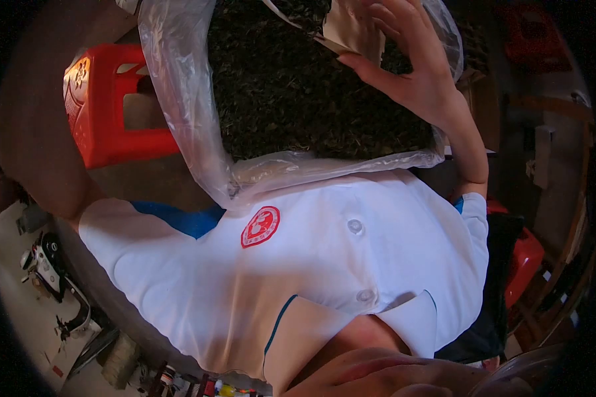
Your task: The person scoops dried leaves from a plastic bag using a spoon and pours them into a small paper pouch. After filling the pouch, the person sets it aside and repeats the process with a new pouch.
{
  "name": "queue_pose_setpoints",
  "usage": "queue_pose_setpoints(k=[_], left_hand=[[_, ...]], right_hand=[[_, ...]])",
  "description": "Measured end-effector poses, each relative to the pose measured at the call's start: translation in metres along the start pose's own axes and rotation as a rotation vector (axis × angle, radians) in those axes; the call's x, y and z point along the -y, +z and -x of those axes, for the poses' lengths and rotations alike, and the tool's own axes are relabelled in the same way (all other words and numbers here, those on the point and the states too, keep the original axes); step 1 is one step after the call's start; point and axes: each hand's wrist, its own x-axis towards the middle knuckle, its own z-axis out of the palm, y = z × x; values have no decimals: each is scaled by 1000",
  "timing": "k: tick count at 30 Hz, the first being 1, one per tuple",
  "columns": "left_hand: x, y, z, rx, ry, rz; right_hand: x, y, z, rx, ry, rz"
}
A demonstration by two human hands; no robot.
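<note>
A clear plastic bag (185, 99) lies open in front of my chest, full of dark, dry leaf-like material (311, 99). Over its upper right part is my right hand (414, 56), palm partly showing, with the thumb against the lower edge of a cream paper-like piece (354, 30) and the fingers at its upper side. A thin pale strip runs up and left from near that piece. My left arm reaches up along the left side, and its hand lies outside the frame.
A red plastic stool (106, 106) stands left of the bag. Another red seat (524, 264) shows at the right, near wooden shelving (566, 264). At the lower left is a parked scooter (59, 278). Bottles and small items line the bottom edge.
</note>
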Motion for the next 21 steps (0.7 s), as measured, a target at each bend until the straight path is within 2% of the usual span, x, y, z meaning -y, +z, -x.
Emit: queue_pose_setpoints(k=[2, 6, 14, 21], left_hand=[[4, -3, 2, 46, -3, 70], [7, 1, 7, -4, -82, 258], [3, 13, 25, -82, -448, 730], [3, 20, 46, -181, -762, 1010]], right_hand=[[2, -1, -1, 8, 14, 25], [3, -3, -3, 16, -7, 81], [1, 0, -2, 1, -42, 115], [-1, 1, -1, -23, -70, 150]])
